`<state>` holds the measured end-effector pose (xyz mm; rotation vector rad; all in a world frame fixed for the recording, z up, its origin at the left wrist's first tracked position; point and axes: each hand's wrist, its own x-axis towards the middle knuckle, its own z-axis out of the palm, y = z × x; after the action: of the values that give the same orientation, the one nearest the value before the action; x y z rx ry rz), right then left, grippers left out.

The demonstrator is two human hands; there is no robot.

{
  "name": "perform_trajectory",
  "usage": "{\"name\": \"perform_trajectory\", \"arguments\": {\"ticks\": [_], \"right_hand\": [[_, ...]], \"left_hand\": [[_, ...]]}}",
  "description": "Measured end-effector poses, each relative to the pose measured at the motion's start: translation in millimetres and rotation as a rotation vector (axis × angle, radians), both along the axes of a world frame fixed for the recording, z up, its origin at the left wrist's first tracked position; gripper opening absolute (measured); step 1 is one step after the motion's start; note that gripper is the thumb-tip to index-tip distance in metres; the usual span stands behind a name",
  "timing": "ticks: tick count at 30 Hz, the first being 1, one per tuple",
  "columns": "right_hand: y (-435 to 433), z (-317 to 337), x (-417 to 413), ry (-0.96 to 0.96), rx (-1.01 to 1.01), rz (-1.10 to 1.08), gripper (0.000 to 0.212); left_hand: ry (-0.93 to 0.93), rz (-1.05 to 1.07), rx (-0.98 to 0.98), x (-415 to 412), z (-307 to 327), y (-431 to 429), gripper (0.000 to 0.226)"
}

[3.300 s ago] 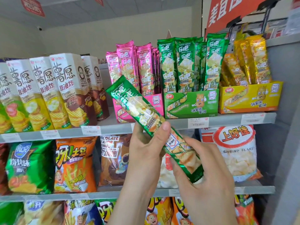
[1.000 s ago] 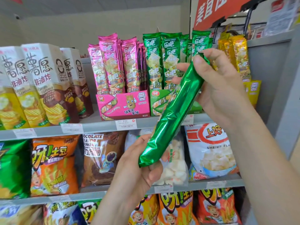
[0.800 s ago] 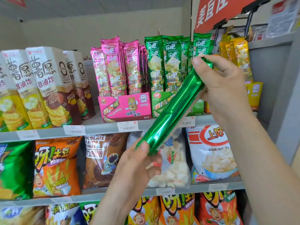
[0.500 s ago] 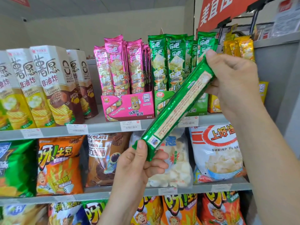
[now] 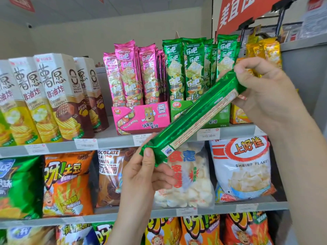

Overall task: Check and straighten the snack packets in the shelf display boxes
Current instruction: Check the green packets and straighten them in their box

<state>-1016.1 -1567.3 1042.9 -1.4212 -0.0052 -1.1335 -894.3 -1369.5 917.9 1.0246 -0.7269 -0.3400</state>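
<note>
Between left hand, right hand, green packet

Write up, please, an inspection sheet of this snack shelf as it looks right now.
Surface: grey shelf with price tags along its front edge.
Job's things: green packet outside the boxes, held tilted, back seam toward the camera; green display box, pink display box and yellow display box hold standing packets.
Clutter: chip cartons at left; shrimp flakes bag and other bags on the shelf below.
Hands: left hand pinches the packet's lower end; right hand grips its upper end.
Cables: nothing seen.
Surroundings: red sign above right; pale wall behind.
</note>
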Motion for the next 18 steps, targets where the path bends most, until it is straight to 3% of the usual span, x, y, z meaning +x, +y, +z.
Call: {"name": "perform_trajectory", "arguments": {"ticks": [3,6,9,11,13,15,18], "right_hand": [[-11,-9,-7,0.007,0.037,0.116,0.006],[-18,-20,-13,0.033,0.037,0.255,0.008],[-22,-23,-21,0.09,0.057,0.423,0.014],[-23,-23,-24,0.125,0.05,0.402,0.019],[-26,-24,-26,0.164,-0.004,0.34,0.008],[-25,-23,-27,0.175,-0.054,0.338,0.027],[-20,-23,-23,0.2,-0.144,0.205,0.053]], "left_hand": [[0.155,-0.129,-0.126,9,21,3,0.057],[0.102,-0.123,-0.209,15,48,1,0.042],[-0.146,0.066,-0.205,23,83,-4,0.012],[-0.32,0.112,-0.175,28,109,-9,0.015],[-0.465,0.145,-0.188,30,134,-16,0.015],[-0.589,0.167,-0.205,30,158,-26,0.026],[-0.739,0.035,-0.215,25,193,-41,0.048]]}}
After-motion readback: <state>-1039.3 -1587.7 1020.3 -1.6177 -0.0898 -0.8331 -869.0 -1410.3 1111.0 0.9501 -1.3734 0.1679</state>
